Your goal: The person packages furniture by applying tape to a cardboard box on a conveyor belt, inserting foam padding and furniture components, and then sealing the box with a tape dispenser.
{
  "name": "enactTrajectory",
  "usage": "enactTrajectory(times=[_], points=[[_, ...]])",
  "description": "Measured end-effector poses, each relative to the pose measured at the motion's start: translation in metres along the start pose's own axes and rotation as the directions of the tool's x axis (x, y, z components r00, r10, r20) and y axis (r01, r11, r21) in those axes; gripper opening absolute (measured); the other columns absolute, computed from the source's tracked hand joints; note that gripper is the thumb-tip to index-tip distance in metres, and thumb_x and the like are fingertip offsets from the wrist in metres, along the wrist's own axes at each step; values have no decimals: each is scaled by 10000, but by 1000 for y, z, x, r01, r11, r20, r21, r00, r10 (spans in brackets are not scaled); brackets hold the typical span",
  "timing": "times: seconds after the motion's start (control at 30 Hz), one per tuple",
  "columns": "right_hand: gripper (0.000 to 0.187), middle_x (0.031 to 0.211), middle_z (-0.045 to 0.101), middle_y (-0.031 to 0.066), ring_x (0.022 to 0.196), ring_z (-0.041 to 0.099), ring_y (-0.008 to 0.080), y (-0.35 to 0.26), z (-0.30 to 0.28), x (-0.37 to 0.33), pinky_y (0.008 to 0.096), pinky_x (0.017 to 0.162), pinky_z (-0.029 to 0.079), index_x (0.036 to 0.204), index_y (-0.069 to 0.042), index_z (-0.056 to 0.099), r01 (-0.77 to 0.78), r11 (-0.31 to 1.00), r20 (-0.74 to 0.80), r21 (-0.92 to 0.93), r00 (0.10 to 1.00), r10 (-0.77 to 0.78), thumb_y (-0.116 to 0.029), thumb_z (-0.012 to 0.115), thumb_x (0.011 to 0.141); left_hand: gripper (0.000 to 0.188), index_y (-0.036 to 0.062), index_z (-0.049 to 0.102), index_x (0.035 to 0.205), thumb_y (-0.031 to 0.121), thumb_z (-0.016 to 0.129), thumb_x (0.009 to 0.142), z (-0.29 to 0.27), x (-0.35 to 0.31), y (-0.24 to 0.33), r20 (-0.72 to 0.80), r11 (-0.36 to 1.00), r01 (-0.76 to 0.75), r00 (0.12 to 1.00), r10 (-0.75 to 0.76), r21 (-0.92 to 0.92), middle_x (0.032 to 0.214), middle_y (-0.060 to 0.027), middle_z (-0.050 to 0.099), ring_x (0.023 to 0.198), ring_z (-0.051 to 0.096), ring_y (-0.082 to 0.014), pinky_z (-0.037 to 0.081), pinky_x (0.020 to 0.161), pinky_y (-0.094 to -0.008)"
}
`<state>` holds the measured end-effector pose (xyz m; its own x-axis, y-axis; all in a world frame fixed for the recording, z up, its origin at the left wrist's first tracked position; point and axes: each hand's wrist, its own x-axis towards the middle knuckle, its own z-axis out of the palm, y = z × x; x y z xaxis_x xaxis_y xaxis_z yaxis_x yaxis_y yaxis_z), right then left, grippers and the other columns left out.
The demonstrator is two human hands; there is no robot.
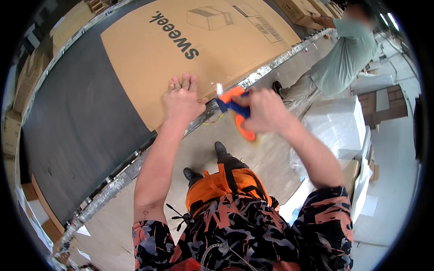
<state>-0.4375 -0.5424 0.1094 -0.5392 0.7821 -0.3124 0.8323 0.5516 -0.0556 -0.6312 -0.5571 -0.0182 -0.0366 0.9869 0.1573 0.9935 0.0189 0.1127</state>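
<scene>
A large flat brown cardboard box (149, 58) with black print lies on a dark conveyor belt (81, 122). My left hand (183, 101) rests on the box's top close to its near edge, palm down and fingers stretched out. Just to the right, my right hand (267, 110) grips an orange and blue tape dispenser (232, 94) by its handle. The dispenser's head is at the near edge of the box; whether it touches the cardboard I cannot tell. A small shiny patch, looking like clear tape, shows on the box beside it.
A metal rail (106, 194) with torn tape on it edges the belt on my side. At the upper right a co-worker (341, 63) in a pale green shirt reaches toward other cartons (296, 11). White plastic-wrapped goods (337, 122) stand on the floor to my right.
</scene>
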Motion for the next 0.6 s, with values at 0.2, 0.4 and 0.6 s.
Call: enactTrajectory(times=[0.2, 0.4, 0.6], points=[[620, 1123, 574, 290, 715, 668, 370, 6, 57, -44, 423, 706, 556, 1211, -173, 633, -13, 998, -288, 64, 957, 30, -238, 663, 595, 762, 87, 552, 1281, 490, 741, 663, 6, 2, -2, -102, 999, -28, 994, 32, 46, 1329, -127, 540, 1197, 518, -402, 495, 900, -472], [679, 1223, 492, 355, 665, 664, 397, 10, 97, -38, 429, 666, 558, 1240, -144, 605, -34, 985, -261, 168, 962, 77, -228, 665, 569, 683, 15, 596, 1221, 449, 699, 703, 4, 2, 1, -158, 994, -109, 981, 109, 14, 1232, -218, 586, 1091, 570, -469, 478, 933, -482], [711, 1256, 472, 374, 715, 665, 409, 12, 107, -3, 429, 650, 553, 1282, -203, 568, -66, 992, -205, 105, 975, 86, -232, 668, 579, 683, -21, 598, 1195, 426, 716, 692, 4, 10, 1, -208, 986, -162, 964, 165, 34, 1177, -240, 610, 1051, 587, -479, 486, 920, -478]])
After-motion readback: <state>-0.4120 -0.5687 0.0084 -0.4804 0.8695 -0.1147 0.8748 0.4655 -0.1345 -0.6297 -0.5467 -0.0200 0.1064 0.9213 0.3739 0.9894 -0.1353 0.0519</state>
